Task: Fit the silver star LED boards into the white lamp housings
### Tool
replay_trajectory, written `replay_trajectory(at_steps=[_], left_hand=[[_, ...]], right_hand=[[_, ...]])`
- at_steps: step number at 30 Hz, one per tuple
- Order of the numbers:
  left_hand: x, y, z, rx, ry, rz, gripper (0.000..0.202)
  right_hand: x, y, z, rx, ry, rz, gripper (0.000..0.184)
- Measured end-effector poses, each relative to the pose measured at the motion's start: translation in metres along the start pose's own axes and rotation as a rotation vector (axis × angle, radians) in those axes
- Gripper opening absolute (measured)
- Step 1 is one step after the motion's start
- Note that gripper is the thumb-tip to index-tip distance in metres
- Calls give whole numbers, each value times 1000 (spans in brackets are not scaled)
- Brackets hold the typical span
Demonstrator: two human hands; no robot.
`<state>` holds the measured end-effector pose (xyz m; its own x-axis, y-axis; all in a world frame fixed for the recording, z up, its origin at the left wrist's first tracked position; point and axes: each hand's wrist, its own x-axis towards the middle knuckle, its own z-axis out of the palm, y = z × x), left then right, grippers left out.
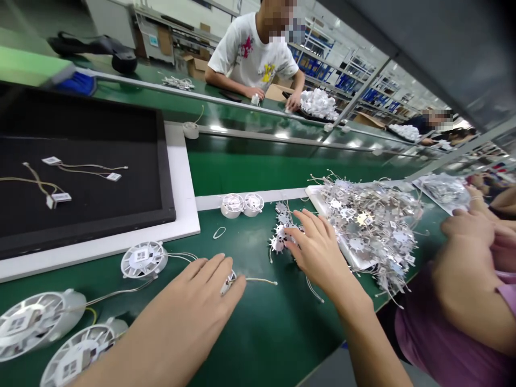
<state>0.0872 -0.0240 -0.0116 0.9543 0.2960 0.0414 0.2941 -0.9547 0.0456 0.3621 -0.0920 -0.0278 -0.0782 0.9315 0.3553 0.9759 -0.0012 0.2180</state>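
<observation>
Left hand [205, 301] on wire [258, 280], right hand [318, 252] on boards [282, 232]

Cut off at 7 o'clock by the frame's edge: round white lamp modules [30, 325]. Half-hidden beneath the left hand [197, 298]: a small white connector [228, 283]. Too tangled to count, at 3 o'clock: a heap of star-shaped wired boards [371, 226]. Too small to read, at 9 o'clock: printed tags [60, 197]. Cut off at 4 o'clock: a co-worker's mauve sleeve [443, 328].

A factory floor: long green assembly benches [250, 166], a co-worker [252, 54], blue-binned shelving [318, 70].
</observation>
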Motion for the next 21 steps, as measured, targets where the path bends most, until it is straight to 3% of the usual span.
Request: replay_trajectory(at_steps=[2,6,11,14,17,19,21], left_hand=[[-6,-2,2,12,104,16,46],[-9,-11,-11,-9,154,36,34],[-10,-21,-22,-54,272,-73,44],[-9,-24,-25,-125,252,-78,41],[-7,-27,-29,-168,204,-51,31],[-6,-29,-32,-174,183,-59,28],[-6,-30,-34,-177,175,-81,26]], right_hand=[[3,3,2,-3,-48,-22,21],[6,8,0,4,-55,-45,24],[10,11,-29,161,55,-6,23],[13,8,-47,289,91,157,21],[12,4,-49,330,-26,258,23],[8,2,-40,303,-132,198,22],[4,2,-26,202,-148,75,20]])
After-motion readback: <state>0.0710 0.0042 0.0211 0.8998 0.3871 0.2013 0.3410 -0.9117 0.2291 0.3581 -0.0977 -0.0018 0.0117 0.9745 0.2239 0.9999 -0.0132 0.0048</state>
